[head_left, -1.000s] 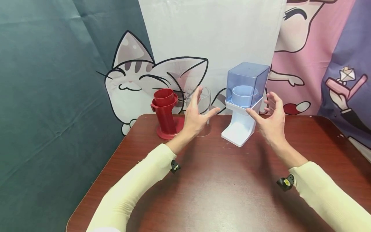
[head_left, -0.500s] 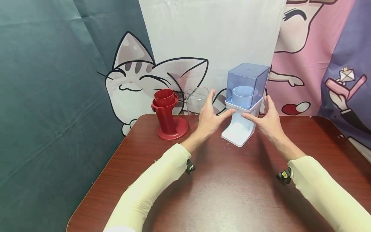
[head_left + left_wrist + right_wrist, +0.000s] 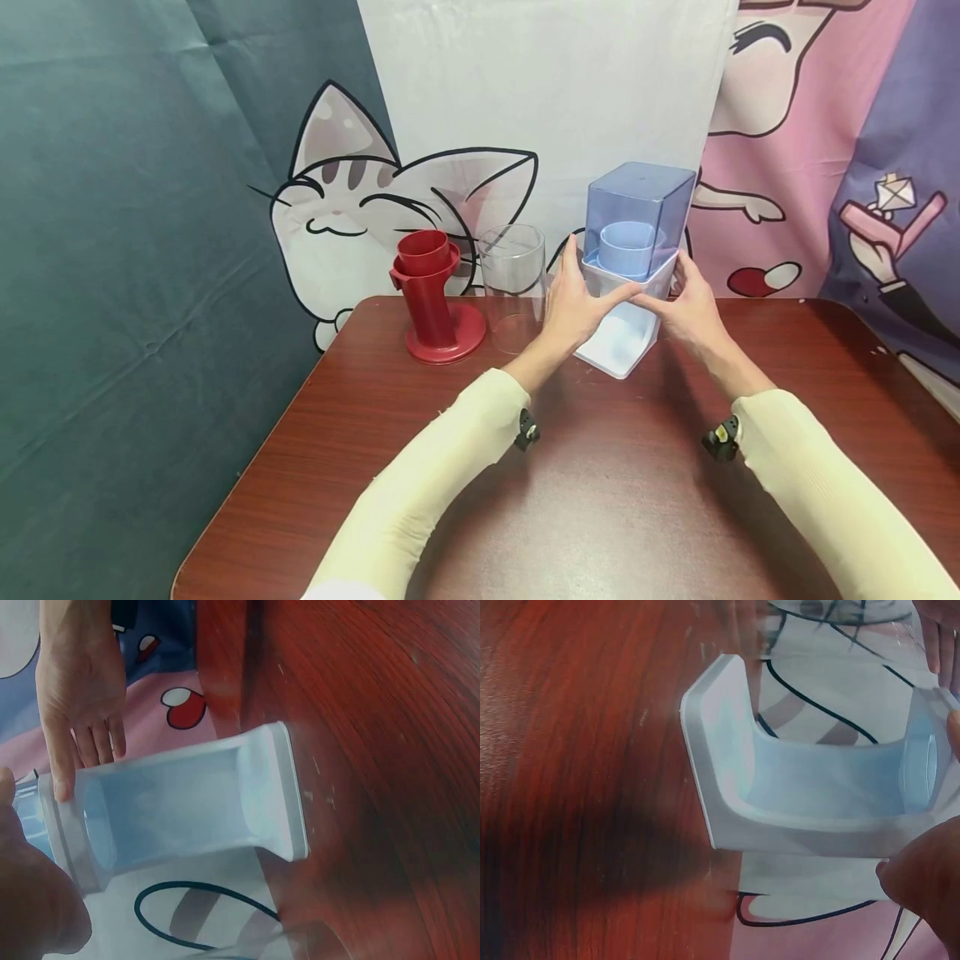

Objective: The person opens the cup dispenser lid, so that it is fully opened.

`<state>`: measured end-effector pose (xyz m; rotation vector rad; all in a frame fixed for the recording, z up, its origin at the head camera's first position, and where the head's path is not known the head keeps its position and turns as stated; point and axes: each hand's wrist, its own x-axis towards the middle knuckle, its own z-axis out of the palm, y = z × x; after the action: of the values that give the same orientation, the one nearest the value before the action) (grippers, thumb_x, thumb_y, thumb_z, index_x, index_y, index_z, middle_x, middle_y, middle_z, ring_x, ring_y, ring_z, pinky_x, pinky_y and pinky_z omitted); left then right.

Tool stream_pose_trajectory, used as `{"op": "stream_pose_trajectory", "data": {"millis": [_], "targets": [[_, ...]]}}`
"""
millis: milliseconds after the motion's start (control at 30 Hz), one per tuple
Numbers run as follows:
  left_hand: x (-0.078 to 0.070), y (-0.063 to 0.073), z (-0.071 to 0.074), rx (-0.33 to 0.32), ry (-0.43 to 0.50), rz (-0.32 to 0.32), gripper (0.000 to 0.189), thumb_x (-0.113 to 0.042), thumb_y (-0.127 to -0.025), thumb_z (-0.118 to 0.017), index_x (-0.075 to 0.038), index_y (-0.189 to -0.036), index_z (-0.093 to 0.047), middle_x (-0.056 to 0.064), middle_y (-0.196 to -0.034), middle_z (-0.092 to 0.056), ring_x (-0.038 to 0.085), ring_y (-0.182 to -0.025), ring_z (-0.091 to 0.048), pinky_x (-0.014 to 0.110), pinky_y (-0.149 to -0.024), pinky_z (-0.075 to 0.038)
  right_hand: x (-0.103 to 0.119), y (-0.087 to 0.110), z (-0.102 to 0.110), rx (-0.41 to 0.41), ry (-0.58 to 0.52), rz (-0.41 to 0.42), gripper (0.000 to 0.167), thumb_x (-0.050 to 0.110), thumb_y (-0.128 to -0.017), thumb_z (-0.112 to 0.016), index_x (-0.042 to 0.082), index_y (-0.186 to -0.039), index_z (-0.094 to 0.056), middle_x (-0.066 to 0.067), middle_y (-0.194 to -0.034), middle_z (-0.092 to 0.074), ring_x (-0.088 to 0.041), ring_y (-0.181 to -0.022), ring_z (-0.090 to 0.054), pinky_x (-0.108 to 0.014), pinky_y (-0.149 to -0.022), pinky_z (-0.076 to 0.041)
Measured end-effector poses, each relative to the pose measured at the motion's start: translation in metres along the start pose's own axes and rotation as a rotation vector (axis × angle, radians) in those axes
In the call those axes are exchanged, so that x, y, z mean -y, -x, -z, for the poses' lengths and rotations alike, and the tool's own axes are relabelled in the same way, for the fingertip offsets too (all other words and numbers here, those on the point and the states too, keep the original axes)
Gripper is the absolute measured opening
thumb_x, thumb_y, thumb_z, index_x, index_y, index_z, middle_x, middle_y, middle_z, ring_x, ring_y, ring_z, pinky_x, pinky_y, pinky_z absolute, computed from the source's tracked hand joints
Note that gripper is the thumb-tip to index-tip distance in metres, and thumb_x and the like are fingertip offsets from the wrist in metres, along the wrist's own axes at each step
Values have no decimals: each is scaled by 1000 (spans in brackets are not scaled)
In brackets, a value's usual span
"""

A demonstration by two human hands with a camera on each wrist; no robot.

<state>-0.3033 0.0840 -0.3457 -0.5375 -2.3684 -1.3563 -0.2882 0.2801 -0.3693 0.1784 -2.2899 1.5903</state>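
Standing at the far side of the brown wood-grain table [image 3: 465, 533], we've got a red plastic holder [image 3: 429, 312] at left, a clear see-through cylinder [image 3: 513, 275] just beside it, then a white plastic stand [image 3: 617, 346] further right. That last one is where both hands are. Right behind the lot hangs a white, pink, green and purple cartoon backdrop [image 3: 555, 83], so the far side is pretty boxed in. Our left hand [image 3: 573, 304] sits in the gap between cylinder and stand, covering a bit of the cylinder's right edge from the head camera; we can't tell if they touch. The hands hide the stand's middle too. Cream sleeves [image 3: 435, 475] cross the near part of the table.

Container-wise: a square translucent blue cover [image 3: 637, 196] sits upright on the stand's square collar, and through it we can see a round blue ring [image 3: 627, 250]. The red holder has a red round cup [image 3: 423, 248] in its top. Through the cylinder we just see backdrop and tabletop.

Both hands are spread wide, left hand and right hand [image 3: 693, 308] on either side of the collar, thumbs across its front. How hard they press, we can't tell.
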Motion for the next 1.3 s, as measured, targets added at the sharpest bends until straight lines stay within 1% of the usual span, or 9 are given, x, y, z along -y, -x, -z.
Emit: {"op": "stream_pose_trajectory", "data": {"millis": [200,333,400,467,767,900,1167,1233,1300], "targets": [[-5,-1,-11,-5,-2,17,119,-53,-81,-90,-12,-169,-22,4,-168,-40,21,-146,-49,38,-116,-44,-4,-7,3,37,-37,-1,102,13,-91,-85,12,-170,-19,-18,-171,-31,-38,-156,-31,-56,-125,-27],[-8,-2,-17,-17,-21,35,120,-55,-82,-89,-10,-169,-20,5,-169,-39,22,-147,-48,39,-116,-45,-6,-8,6,57,-9,-28,97,18,-93,-84,13,-169,-23,-17,-168,-36,-38,-150,-41,-54,-121,-37],[-8,-4,-19,-31,-31,39,120,-55,-82,-89,-9,-169,-20,5,-168,-40,21,-147,-48,40,-115,-45,-6,-8,7,54,14,-42,94,21,-94,-84,14,-168,-27,-16,-166,-40,-36,-146,-46,-50,-117,-44],[-8,-5,-21,-40,-36,43,120,-55,-82,-89,-10,-169,-20,5,-168,-40,21,-147,-48,40,-116,-45,-6,-7,7,45,27,-46,92,23,-93,-84,14,-167,-30,-15,-164,-42,-36,-143,-49,-49,-114,-47],[-8,-6,-24,-52,-88,54,122,-57,-81,-89,-11,-169,-20,4,-166,-42,22,-145,-51,41,-113,-47,-1,-4,6,-1,26,-54,102,26,-90,-88,7,-168,-25,-23,-166,-38,-43,-150,-41,-58,-119,-37],[-8,-5,-25,-64,-95,53,121,-59,-80,-89,-11,-169,-21,4,-165,-44,22,-143,-53,41,-112,-48,1,0,5,-16,34,-62,103,27,-89,-89,5,-167,-25,-24,-164,-40,-44,-148,-44,-58,-118,-38],[-7,0,-21,-78,-46,67,118,-56,-79,-91,-13,-167,-26,3,-163,-46,22,-141,-54,45,-115,-44,5,6,3,-30,55,-39,98,28,-88,-89,5,-165,-32,-25,-159,-47,-45,-141,-51,-58,-113,-44],[-7,2,-18,-79,-34,69,116,-55,-78,-92,-13,-167,-28,3,-162,-48,23,-140,-55,46,-115,-44,6,9,4,-33,71,-32,96,28,-88,-89,5,-164,-34,-24,-157,-49,-44,-139,-53,-53,-112,-48],[-8,3,-15,-83,-30,69,115,-55,-78,-92,-13,-166,-31,2,-161,-49,23,-139,-56,45,-114,-44,8,10,5,-37,70,-22,94,26,-89,-90,6,-164,-36,-24,-154,-52,-43,-136,-56,-39,-108,-53]]}}
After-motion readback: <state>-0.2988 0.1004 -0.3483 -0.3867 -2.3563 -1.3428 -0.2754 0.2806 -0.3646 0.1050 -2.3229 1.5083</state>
